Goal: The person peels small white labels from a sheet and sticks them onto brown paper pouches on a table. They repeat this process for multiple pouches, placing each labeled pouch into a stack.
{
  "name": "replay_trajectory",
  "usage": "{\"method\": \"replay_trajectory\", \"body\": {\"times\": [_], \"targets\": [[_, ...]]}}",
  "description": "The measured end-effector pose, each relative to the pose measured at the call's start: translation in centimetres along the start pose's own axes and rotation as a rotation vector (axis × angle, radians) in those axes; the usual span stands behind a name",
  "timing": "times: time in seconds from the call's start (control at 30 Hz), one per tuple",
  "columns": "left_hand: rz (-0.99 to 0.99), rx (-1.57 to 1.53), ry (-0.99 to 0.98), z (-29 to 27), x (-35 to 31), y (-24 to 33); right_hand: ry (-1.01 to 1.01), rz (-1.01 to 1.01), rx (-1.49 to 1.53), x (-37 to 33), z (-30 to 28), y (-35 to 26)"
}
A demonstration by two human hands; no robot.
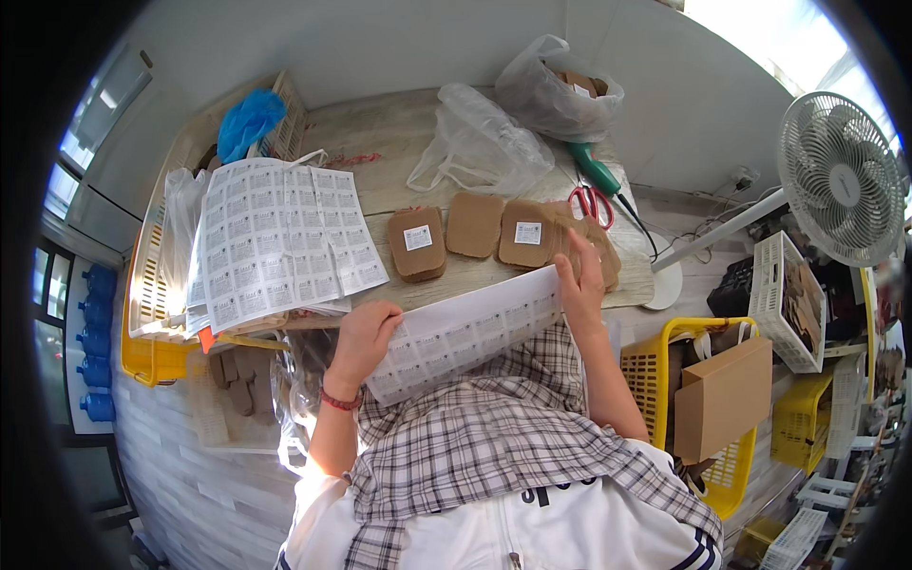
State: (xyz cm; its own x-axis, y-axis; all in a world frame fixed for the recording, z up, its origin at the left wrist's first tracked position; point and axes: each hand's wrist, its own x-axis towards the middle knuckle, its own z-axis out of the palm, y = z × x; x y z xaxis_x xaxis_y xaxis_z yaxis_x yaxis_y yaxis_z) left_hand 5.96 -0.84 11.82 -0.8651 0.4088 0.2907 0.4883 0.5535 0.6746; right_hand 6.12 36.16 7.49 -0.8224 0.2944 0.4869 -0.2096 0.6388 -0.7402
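A sheet of printed white labels (465,332) slopes over my lap, its far edge near the table front. My left hand (365,342) pinches its left end. Beside the right end is my right hand (585,285), fingers stretched out and the thumb near the sheet's corner; I see nothing held in it. Just beyond lie rounded brown cardboard pieces: a left stack (416,263) with a white label on top, a plain stack (475,225), and another labelled stack (513,252). More brown pieces (611,255) fan out at the right, partly behind my fingers.
Other label sheets (275,237) overhang the table's left side by a cream crate (157,285). Behind the stacks are clear plastic bags (484,142), red-handled scissors (591,204) and a green-handled corded tool (595,171). A yellow basket (646,366) and a fan (841,185) stand right.
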Motion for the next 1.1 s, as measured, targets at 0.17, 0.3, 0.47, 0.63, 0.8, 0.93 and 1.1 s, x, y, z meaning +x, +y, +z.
{"method": "replay_trajectory", "body": {"times": [0.17, 0.3, 0.47, 0.63, 0.8, 0.93, 1.1], "targets": [[-0.034, -0.025, -0.046, -3.3, -0.5, 2.9, -0.304, 0.422, 0.59, -4.4, -2.0, -3.1], [-0.046, -0.02, -0.104, -3.7, -0.1, 3.1, -0.293, 0.518, 0.698, -6.0, -2.8, -2.6], [-0.148, -0.029, -0.112, -3.6, 1.1, 3.5, -0.144, 0.525, 0.716, -5.0, -3.8, -2.0], [-0.219, -0.093, -0.084, -2.9, 1.6, 2.7, -0.122, 0.515, 0.654, -4.4, -4.1, -1.3], [-0.324, -0.169, -0.142, -2.3, 1.8, 1.6, -0.109, 0.494, 0.606, -4.7, -3.8, -0.5], [-0.405, -0.284, -0.082, -2.3, 1.2, 0.1, -0.049, 0.485, 0.608, -4.7, -4.4, 0.2], [-0.554, -1.15, 0.086, -1.1, 1.9, -0.1, 0.093, 0.496, 0.63, -4.7, -4.2, 0.2]]}}
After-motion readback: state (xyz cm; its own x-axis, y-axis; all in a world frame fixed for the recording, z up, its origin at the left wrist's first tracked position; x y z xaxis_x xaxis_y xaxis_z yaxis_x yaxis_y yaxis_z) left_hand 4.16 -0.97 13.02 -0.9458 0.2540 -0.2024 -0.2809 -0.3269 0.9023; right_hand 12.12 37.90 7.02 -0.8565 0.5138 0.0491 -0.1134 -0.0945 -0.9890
